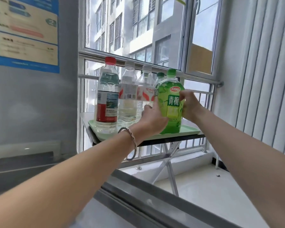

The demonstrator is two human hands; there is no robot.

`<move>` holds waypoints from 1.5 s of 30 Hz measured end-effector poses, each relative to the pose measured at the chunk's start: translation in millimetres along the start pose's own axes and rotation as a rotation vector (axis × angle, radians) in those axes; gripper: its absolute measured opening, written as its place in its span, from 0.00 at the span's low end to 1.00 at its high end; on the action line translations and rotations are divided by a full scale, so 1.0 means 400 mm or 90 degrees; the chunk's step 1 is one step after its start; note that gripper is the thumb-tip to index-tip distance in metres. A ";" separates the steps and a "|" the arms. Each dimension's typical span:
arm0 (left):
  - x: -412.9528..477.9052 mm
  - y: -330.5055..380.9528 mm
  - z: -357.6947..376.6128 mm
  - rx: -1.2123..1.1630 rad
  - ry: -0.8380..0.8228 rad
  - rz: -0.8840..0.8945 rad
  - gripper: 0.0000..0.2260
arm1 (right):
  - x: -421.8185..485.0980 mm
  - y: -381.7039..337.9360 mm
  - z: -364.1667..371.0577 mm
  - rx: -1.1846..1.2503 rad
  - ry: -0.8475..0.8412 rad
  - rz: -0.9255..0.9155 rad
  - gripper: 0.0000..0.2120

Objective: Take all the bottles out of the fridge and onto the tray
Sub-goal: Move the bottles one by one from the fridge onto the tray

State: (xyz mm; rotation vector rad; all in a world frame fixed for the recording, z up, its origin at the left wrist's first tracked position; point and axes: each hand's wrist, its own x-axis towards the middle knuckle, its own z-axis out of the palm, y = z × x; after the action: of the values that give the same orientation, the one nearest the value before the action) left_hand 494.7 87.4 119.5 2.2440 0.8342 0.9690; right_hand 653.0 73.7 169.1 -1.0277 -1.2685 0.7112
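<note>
A green bottle point(171, 102) with a green cap stands on the pale green tray point(188, 131). My left hand point(152, 119) grips its left side and my right hand point(188, 105) grips its right side. Behind it on the tray stand a tall clear bottle with a red cap point(107, 96), two clear bottles with white caps point(128, 96) point(145, 89), and another green-capped bottle point(159, 77), mostly hidden. The grey fridge point(31, 99) fills the left of the view.
The tray lies on a small folding table point(169, 140) with crossed metal legs, set against a window railing point(202, 94). A ribbed white wall stands at the right. A metal door track point(155, 193) crosses the floor below my arms.
</note>
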 end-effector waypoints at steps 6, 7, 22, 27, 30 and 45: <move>-0.008 -0.026 0.019 0.065 0.010 0.081 0.41 | 0.014 0.063 -0.011 -0.031 0.202 -0.001 0.04; -0.009 -0.027 0.020 0.081 0.014 0.092 0.38 | 0.009 0.078 -0.008 -0.047 0.256 -0.013 0.03; 0.032 -0.032 0.023 0.146 -0.065 -0.035 0.36 | 0.009 0.121 0.022 -0.376 0.254 0.088 0.21; 0.012 -0.019 0.005 0.115 -0.051 -0.021 0.31 | -0.008 0.123 0.044 -0.471 0.312 0.118 0.27; -0.020 -0.004 -0.031 0.103 -0.020 0.000 0.29 | -0.036 0.098 0.093 -0.606 0.433 0.006 0.26; -0.402 -0.104 -0.361 0.242 -0.001 -0.044 0.07 | -0.303 0.034 0.601 -0.610 0.132 -0.124 0.04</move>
State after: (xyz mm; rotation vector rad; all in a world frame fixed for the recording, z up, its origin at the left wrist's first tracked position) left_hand 281.7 33.5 106.5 2.5086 1.1684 0.8316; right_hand 396.6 24.6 102.1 -1.6521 -1.5171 -0.2129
